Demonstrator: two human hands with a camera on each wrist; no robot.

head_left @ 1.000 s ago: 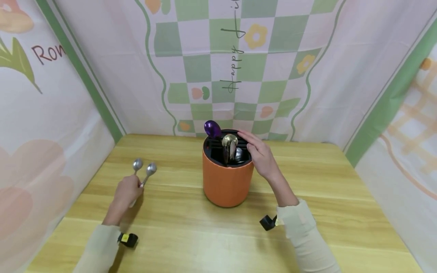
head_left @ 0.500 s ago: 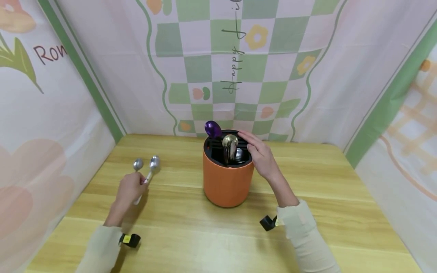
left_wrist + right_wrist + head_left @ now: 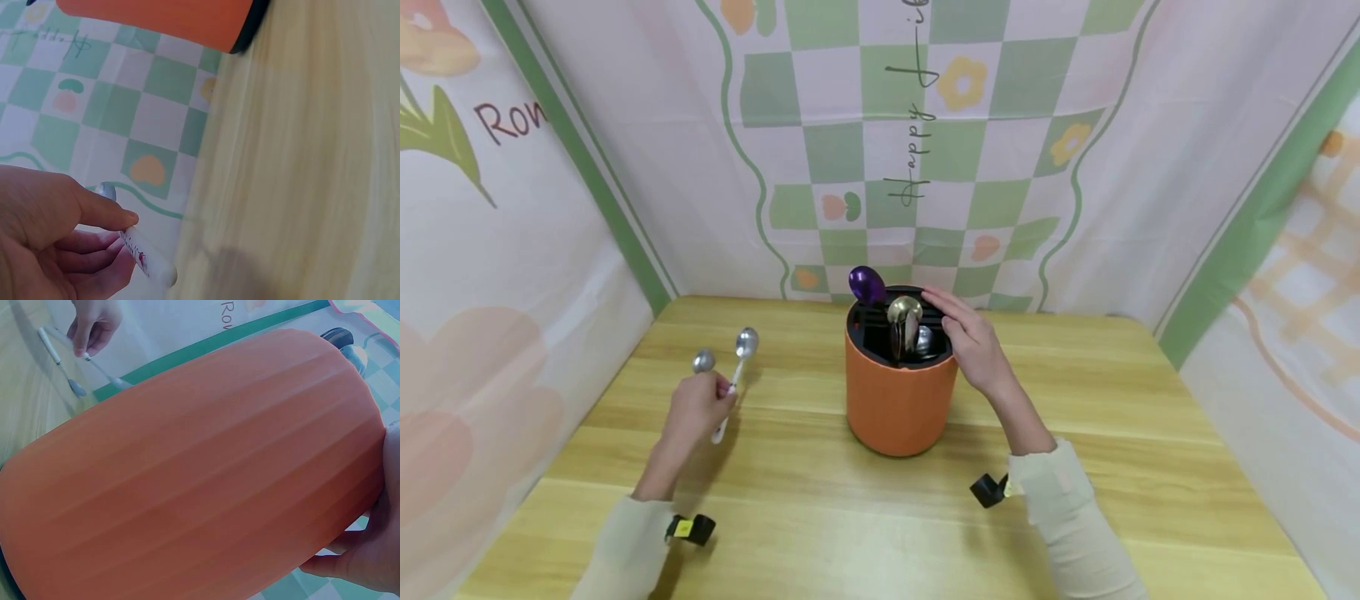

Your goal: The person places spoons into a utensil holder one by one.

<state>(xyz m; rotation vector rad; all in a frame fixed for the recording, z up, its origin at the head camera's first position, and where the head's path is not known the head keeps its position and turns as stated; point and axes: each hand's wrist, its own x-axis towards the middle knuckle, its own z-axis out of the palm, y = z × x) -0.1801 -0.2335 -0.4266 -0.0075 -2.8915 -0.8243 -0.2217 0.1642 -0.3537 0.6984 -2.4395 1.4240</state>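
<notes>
My left hand (image 3: 698, 407), at the left of the table, pinches a spoon (image 3: 747, 343) by its white printed handle between thumb and fingers. The spoon's silver bowl points away from me, and the handle end (image 3: 156, 269) sticks out below the fingertips in the left wrist view. Another spoon (image 3: 703, 361) lies on the table, partly hidden behind that hand. In the middle stands an orange utensil holder (image 3: 901, 408) with a black slotted top. My right hand (image 3: 977, 346) rests against its right side, fingers laid along the rim.
Out of the holder's top rise a purple spoon (image 3: 867, 285) and a gold-coloured spoon (image 3: 906, 309), with more cutlery close by. The wooden table (image 3: 865, 533) meets a patterned cloth (image 3: 895, 133) at the back and sides.
My left hand has moved a little right and forward, lifting the pinched spoon away from the other spoon, which stays in place. The right hand and the utensil holder have kept still.
</notes>
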